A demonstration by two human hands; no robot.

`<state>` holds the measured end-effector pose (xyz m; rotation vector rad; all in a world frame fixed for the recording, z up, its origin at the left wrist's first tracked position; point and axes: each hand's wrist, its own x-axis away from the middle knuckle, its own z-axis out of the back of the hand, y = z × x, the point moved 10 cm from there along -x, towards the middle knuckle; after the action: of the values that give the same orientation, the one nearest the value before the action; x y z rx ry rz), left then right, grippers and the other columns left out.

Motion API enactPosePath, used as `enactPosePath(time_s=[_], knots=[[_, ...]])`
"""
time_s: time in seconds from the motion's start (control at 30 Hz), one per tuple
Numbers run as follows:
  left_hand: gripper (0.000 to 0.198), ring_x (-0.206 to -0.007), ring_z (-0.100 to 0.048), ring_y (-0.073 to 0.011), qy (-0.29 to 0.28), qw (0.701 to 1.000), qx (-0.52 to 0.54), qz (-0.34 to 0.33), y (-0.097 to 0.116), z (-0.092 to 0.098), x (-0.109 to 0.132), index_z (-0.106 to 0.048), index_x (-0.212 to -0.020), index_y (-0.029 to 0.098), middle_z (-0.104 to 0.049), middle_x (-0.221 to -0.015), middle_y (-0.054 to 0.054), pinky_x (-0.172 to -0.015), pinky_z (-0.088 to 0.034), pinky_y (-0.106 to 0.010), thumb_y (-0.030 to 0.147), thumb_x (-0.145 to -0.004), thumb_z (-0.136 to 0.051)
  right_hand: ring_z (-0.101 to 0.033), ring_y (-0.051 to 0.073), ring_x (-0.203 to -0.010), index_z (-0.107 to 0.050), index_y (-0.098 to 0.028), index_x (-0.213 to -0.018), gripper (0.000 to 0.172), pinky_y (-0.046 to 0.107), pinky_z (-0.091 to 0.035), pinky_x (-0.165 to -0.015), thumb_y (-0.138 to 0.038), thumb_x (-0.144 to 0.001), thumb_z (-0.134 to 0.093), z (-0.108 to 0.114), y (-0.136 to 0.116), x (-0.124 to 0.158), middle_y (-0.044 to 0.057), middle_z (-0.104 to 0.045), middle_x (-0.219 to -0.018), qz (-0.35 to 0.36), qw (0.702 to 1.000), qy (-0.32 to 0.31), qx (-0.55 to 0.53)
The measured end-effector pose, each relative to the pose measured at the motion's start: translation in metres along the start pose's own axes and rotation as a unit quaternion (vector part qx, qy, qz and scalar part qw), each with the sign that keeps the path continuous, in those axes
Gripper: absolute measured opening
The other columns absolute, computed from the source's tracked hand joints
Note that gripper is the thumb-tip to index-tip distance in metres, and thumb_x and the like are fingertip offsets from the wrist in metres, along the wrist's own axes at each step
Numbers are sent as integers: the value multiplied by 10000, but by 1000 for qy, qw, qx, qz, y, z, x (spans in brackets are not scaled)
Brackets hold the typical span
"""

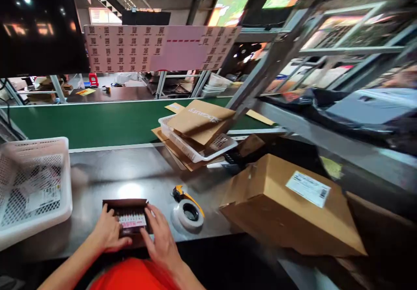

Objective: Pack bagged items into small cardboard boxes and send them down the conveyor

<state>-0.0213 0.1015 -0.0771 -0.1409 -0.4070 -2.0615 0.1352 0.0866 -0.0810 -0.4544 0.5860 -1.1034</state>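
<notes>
Cupping a small brown box [126, 203] at the near edge of the table, the left hand [109, 229] sits against the box's left side with its fingers curved over the rim. The right hand [161, 233] lies spread across the right side, its fingers [151, 215] touching the rim and reaching toward a pink-and-white label [132, 221] inside. Both hands are partly open and in contact with the box, but how firmly either one grips cannot be told. The box lies between them, directly in front of the person's red garment [133, 277].

Just right of the right hand, a roll of clear tape [189, 216] lies on the steel table [107, 168] beside a yellow-handled cutter [184, 195]. A white plastic basket [67, 185] with papers inside stands at the table's left edge. Toward the far edge, another white basket [192, 153] sits tilted on flattened cardboard [163, 140], with a cardboard sheet [198, 120] lying across it, next to a green conveyor belt [110, 122]. A labelled cardboard carton [286, 211] lies tilted past the table's right end.
</notes>
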Motion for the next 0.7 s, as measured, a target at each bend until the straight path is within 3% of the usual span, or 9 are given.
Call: enactPosePath(time_s=[0.1, 0.2, 0.27, 0.33, 0.43, 0.5, 0.6, 0.7], knots=[[573, -1355, -547, -408, 86, 995, 30, 38, -8, 3, 3, -841, -1123, 240, -731, -1350, -157, -1231, -228, -665, 704, -949, -555, -488, 355, -1493, -387, -72, -1612, 680, 591, -458, -1204, -311, -986, -502, -21, 38, 23, 271, -477, -1607, -97, 995, -9, -12], [519, -1462, -430, -442, 186, 972, 32, 138, -20, 5, 20, -844, -1112, 279, -561, -1582, -131, -1226, -209, -700, 707, -910, -632, -437, 317, -1532, -302, -70, -1653, 732, 534, -430, -1241, -255, -966, -477, -44, 41, 24, 240, -408, -1663, -91, 994, -65, -20], [524, -1402, -484, -452, 161, 973, 26, 163, -18, -4, 25, -859, -1047, 257, -613, -1516, -160, -1186, -269, -720, 707, -910, -628, -426, 319, -1539, -353, -84, -1639, 733, 525, -410, -1256, -216, -934, -505, -48, 33, 16, 215, -417, -1666, -65, 993, -95, -3], [538, -1390, -500, -449, 110, 984, 27, 140, -11, -12, 21, -864, -1009, 235, -625, -1498, -175, -1179, -290, -722, 705, -910, -623, -480, 375, -1491, -452, -111, -1595, 763, 559, -448, -1220, -181, -851, -603, -49, 23, 8, 208, -448, -1649, -41, 992, -115, 27], [488, -1509, -377, -454, 103, 986, 35, 123, -13, -5, 14, -840, -1104, 248, -457, -1666, -138, -1196, -272, -726, 653, -906, -652, -591, 444, -1330, -520, -143, -1552, 822, 607, -553, -1083, -128, -747, -686, -47, 17, -1, 219, -445, -1647, -35, 991, -105, 76], [482, -1537, -339, -459, 105, 986, 32, 126, -18, 2, 9, -803, -1201, 246, -367, -1717, -136, -1175, -297, -736, 597, -894, -683, -616, 433, -1274, -496, -160, -1569, 831, 599, -573, -1051, -132, -759, -676, -46, 19, -5, 208, -455, -1642, -38, 992, -91, 78], [495, -1508, -389, -465, 74, 990, 21, 122, -21, 4, 4, -783, -1230, 221, -358, -1713, -175, -1141, -326, -759, 544, -861, -708, -579, 388, -1345, -425, -206, -1616, 840, 557, -524, -1137, -165, -804, -634, -42, 29, -6, 160, -475, -1631, -42, 995, -79, 35], [458, -1442, -483, -445, 62, 993, 21, 102, -16, -1, 4, -788, -1211, 229, -518, -1609, -192, -1150, -318, -762, 507, -862, -683, -514, 329, -1440, -337, -207, -1656, 863, 513, -436, -1232, -175, -829, -582, -39, 44, -3, 142, -467, -1635, -46, 996, -81, -12]])
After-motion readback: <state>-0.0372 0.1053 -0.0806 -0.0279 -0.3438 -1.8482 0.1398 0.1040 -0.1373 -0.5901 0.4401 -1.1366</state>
